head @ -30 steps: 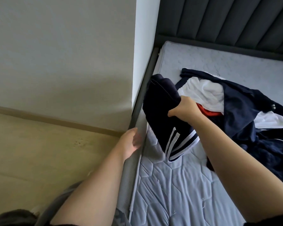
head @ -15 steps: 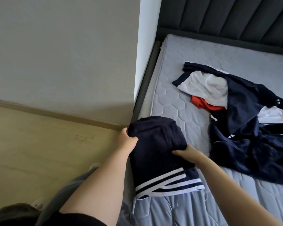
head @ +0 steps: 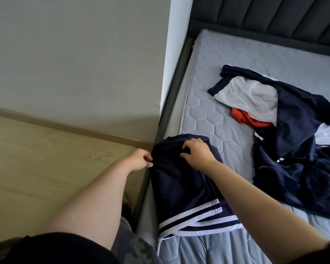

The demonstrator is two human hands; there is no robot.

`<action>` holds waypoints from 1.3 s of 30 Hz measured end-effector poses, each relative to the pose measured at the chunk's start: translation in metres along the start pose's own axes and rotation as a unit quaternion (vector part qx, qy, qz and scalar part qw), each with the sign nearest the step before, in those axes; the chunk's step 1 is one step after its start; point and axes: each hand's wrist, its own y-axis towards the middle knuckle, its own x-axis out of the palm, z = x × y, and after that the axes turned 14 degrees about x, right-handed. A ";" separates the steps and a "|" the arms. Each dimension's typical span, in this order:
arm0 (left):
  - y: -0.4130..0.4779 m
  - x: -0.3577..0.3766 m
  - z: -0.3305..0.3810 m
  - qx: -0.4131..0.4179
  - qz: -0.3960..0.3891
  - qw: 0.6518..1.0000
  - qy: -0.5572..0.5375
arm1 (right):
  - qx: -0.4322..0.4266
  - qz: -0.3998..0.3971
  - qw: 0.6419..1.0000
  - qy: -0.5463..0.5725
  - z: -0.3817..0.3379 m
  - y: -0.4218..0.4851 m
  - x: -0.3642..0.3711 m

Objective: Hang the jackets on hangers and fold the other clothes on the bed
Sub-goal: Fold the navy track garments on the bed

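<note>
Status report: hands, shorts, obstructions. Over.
Left hand pinches left edge of navy shorts. Right hand grips their top. Shorts lie on mattress. Clothes pile apart, to right.

sleeves point(head: 61, 248): black, short | forearms point(head: 95, 197): bare | trousers point(head: 136, 245): grey camouflage

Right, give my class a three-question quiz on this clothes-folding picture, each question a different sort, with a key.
1. True or false: the navy shorts lie on the mattress near its edge.
2. Which colour shows beneath the white garment in the pile of clothes? A green, B red, C yellow.
3. Which hand pinches the shorts' edge nearest the floor?
Key: 1 true; 2 B, the red garment; 3 the left hand.
</note>
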 end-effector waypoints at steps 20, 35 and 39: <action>0.010 0.056 0.050 0.285 0.221 0.890 0.278 | 0.197 0.086 0.969 0.121 0.037 0.012 0.009; 0.003 0.110 0.067 0.264 -0.014 0.892 0.368 | 0.356 -0.309 0.757 0.452 0.103 -0.059 -0.009; 0.004 0.110 0.064 0.253 -0.035 0.896 0.363 | 0.325 -0.304 0.785 0.431 0.094 -0.062 -0.003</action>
